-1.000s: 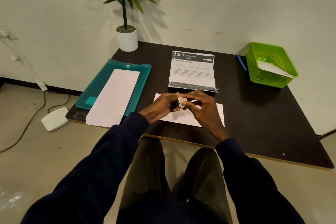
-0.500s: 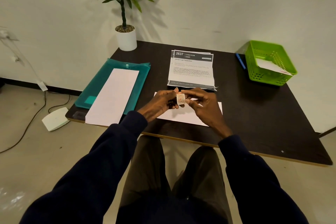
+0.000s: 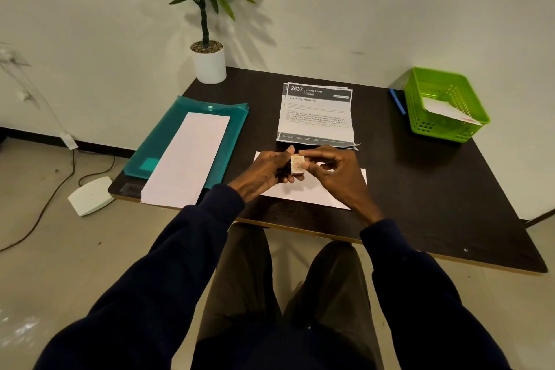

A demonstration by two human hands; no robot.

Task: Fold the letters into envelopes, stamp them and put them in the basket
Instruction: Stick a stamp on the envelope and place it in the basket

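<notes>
I record one finished envelope (image 3: 444, 109) in the green basket (image 3: 432, 127), while my left hand (image 3: 265, 173) and right hand (image 3: 338, 176) both pinch a stamp (image 3: 297, 164) just above the white envelope (image 3: 303, 195) on the table (image 3: 420, 189), judged unstamped, with printed letters (image 3: 316, 117) behind it unfolded.

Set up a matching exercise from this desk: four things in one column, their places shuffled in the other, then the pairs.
Things:
1. stamp
2. green basket
3. teal folder
4. potted plant

Places:
A. far left corner of the table
B. pinched between left hand and right hand
C. far right, beside the blue pen
D. under the white paper, on the left

Pairs: 1-B, 2-C, 3-D, 4-A.
</notes>
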